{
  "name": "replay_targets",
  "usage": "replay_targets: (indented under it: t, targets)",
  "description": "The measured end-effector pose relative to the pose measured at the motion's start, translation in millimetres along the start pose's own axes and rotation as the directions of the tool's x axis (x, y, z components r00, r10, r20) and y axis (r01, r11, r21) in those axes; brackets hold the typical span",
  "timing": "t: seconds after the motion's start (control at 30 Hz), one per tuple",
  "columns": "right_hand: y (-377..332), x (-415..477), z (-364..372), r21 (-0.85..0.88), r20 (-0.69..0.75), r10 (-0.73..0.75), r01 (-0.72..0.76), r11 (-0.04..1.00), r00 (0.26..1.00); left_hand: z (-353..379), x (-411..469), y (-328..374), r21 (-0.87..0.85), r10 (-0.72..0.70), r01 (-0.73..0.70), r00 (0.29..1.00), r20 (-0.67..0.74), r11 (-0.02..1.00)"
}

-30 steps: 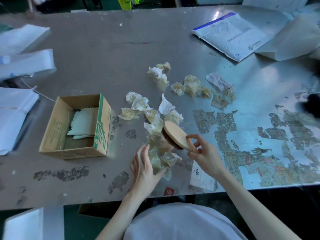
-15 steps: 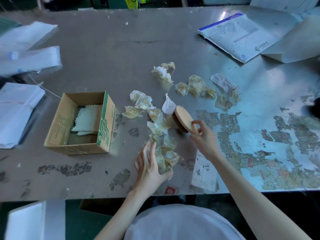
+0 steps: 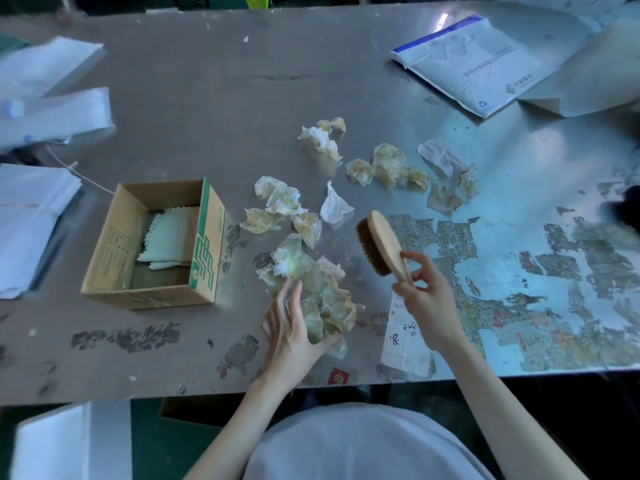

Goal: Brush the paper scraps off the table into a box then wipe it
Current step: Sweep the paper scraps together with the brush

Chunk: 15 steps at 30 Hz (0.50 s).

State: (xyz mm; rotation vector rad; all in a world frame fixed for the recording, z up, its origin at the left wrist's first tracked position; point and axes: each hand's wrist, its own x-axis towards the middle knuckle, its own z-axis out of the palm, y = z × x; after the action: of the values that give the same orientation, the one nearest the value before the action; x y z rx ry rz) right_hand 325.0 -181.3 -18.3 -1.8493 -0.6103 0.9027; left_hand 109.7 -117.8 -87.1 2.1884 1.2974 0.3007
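Several crumpled paper scraps point(image 3: 311, 216) lie across the middle of the grey metal table point(image 3: 194, 98). My right hand point(image 3: 424, 296) holds a wooden brush point(image 3: 379, 242) by its handle, lifted off the table, bristles facing left. My left hand point(image 3: 289, 327) lies with straight fingers against the near pile of scraps point(image 3: 325, 303), cupping its left side. An open cardboard box point(image 3: 156, 244) stands to the left, with a pale folded cloth point(image 3: 171, 237) inside.
White paper stacks point(image 3: 31, 216) crowd the left edge. A white mailer bag point(image 3: 471, 64) and a brown envelope point(image 3: 595, 74) lie at the far right. Torn label remnants point(image 3: 519, 271) are stuck to the right side. The table's near edge runs just below my hands.
My right hand has lifted the brush off the near pile and moved it up and right. My left hand has stayed against the pile.
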Motion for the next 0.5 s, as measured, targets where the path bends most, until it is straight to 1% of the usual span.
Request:
replay_targets:
  t: [0.07, 0.17, 0.3, 0.43, 0.5]
  targets:
    - [4.4, 0.9, -5.0, 0.010, -0.059, 0.024, -0.024, 1.000, 0.998, -0.1, 0.2, 0.1, -0.005, 0.006, -0.006, 1.000, 0.024, 1.000]
    - [12.6, -6.1, -5.1, -0.030, -0.060, 0.069, -0.071, 0.997, 0.996, 2.0, 0.6, -0.8, 0.030, 0.024, -0.025, 0.998, 0.050, 0.999]
    - [27.4, -23.5, 8.9, -0.088, 0.022, 0.099, -0.097, 0.991, 0.995, 3.3, 2.4, 0.1, 0.052, 0.023, -0.026, 0.998, 0.061, 0.998]
    - [29.0, -35.5, 24.7, -0.134, 0.158, 0.091, -0.070, 0.988, 0.983, 4.4, 2.8, -0.7, 0.061, 0.021, -0.024, 0.998, 0.062, 0.998]
    - [25.9, -38.1, 29.0, -0.141, 0.202, 0.078, -0.050, 0.989, 0.976, 5.4, 3.1, -0.7, 0.061, 0.029, -0.033, 0.997, 0.066, 0.998]
